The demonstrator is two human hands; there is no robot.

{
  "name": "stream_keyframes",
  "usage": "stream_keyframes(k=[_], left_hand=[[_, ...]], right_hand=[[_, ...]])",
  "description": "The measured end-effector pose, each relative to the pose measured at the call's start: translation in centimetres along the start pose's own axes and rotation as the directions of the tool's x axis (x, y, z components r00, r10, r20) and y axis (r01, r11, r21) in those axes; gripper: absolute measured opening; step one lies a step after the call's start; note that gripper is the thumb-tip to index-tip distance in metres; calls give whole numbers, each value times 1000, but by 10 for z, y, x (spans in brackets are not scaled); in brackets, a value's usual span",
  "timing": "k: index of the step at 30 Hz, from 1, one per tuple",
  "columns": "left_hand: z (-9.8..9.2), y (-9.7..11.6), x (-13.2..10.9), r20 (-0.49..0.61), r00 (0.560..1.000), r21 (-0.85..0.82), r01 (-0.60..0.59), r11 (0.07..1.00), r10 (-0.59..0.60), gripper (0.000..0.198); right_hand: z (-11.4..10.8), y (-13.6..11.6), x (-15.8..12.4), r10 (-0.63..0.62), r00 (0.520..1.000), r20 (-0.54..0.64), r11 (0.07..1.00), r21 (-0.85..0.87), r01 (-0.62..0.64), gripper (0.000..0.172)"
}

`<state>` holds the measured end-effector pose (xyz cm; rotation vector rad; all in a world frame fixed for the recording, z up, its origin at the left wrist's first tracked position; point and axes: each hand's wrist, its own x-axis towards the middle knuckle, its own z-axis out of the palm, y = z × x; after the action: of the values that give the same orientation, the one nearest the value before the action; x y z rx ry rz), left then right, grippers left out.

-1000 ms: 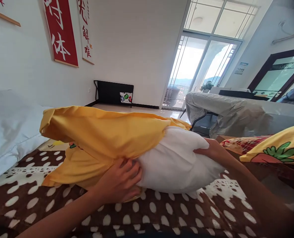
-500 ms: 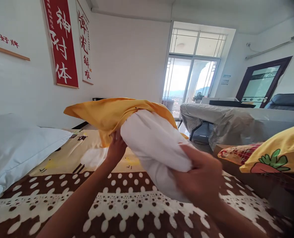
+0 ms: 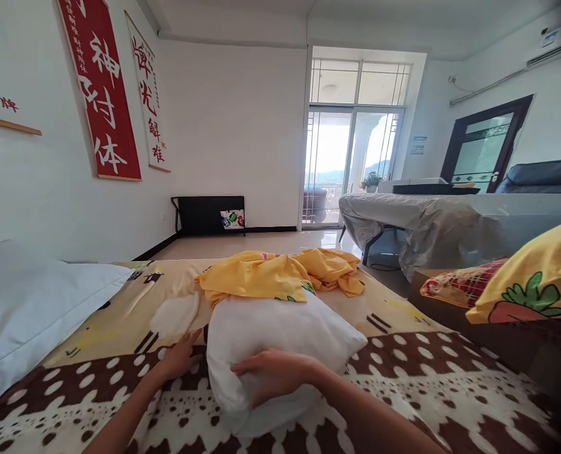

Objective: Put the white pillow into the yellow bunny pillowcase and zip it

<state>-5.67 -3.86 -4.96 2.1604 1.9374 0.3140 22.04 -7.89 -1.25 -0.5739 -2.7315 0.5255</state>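
Note:
A white pillow lies on the patterned blanket right in front of me. Its far end is tucked under, or partly inside, a crumpled yellow pillowcase; how far in it reaches is hidden. My right hand rests on the near part of the pillow with its fingers stretched out, pressing the soft surface. To the left of the pillow, my left hand is on the blanket, fingers extended and holding nothing.
Another white pillow lies at the left. At the right stands a cardboard box with a yellow carrot-print cushion and a red patterned cloth. Beyond are a plastic-covered table and a black folded item by the wall.
The pillow and yellow pillowcase have come down from mid-air onto the blanket. My right hand has released its grip on the pillow's near end; my left hand has let go of the pillowcase.

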Motion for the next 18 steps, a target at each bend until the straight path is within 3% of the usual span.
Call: stream_keyframes(k=[2,4,5,7,8,9,10,12,15,18], left_hand=[[-20,-14,4,-58,997,-84,48,995,-53,52],[-38,-11,9,-140,988,-165,41,985,-65,50],[-44,-4,12,-184,981,-198,22,980,-60,50],[-50,18,17,-250,968,-245,-31,969,-32,47],[-49,30,20,-265,964,-260,-57,964,-15,45],[-46,42,23,-266,964,-269,-75,960,0,43],[-42,52,27,-259,966,-274,-80,958,6,43],[-30,65,39,-220,975,-280,-39,959,-25,47],[-10,69,63,-118,983,-329,98,939,-143,67],[7,64,84,-26,982,-449,156,880,-187,86]], right_hand=[[-27,7,-8,113,994,-12,952,289,-105,38],[-60,22,-11,281,948,-147,905,370,-211,31],[-74,33,-13,389,875,-289,897,336,-288,30],[-91,63,-16,541,618,-570,831,253,-495,33],[-93,79,-19,584,487,-650,766,243,-595,37],[-90,96,-23,617,391,-683,702,252,-666,42],[-84,111,-28,650,335,-682,649,270,-711,46],[-63,137,-39,717,304,-627,583,301,-755,51],[-32,161,-54,781,318,-537,534,311,-786,49],[-21,176,-66,801,325,-503,511,293,-808,55]])
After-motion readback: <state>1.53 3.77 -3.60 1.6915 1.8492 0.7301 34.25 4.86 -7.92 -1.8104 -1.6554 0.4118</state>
